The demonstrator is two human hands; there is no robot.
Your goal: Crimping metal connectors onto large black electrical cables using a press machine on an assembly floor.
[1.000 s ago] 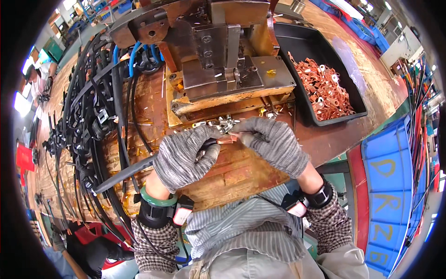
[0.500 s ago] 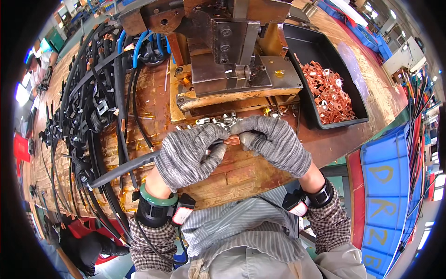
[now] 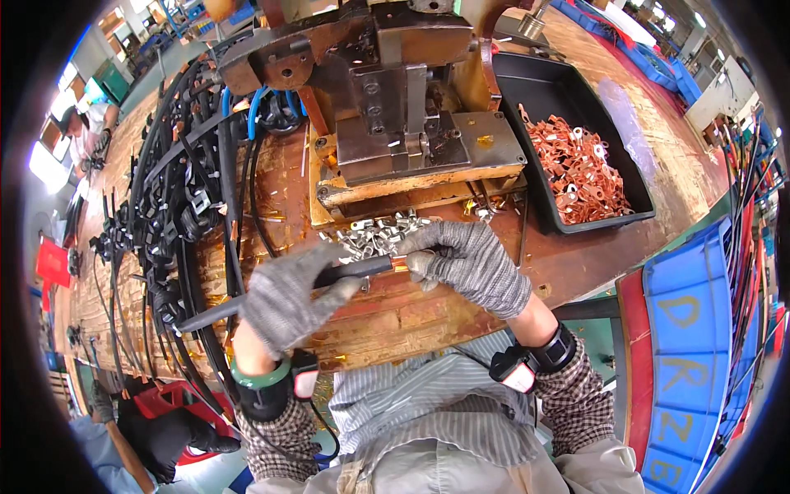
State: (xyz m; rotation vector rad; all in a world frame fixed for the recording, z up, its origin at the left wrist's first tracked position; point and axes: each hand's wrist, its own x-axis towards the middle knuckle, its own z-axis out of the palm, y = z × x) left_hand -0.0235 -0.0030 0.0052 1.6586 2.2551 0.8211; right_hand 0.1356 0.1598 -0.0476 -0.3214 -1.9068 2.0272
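Observation:
A thick black cable lies across my hands, its stripped copper end pointing right. My right hand, in a grey knit glove, pinches that copper end between thumb and fingers. Whether a terminal is on it is hidden by the fingertips. Further back along the cable is my left hand, gloved too and blurred by motion, with the cable between its thumb and fingers. Just beyond my hands lies a pile of silver cable lugs. Behind the pile stands a heavy metal press on a yellowish base.
A black tray of copper lugs sits right of the press. Bundled black cables cover the table's left side. At the right stands a blue bin. Another person is at the far left; an arm shows lower left.
My left hand has slid back along the cable, away from its end, exposing the black sheath. My right hand keeps hold near the copper end. The whole view has shifted slightly.

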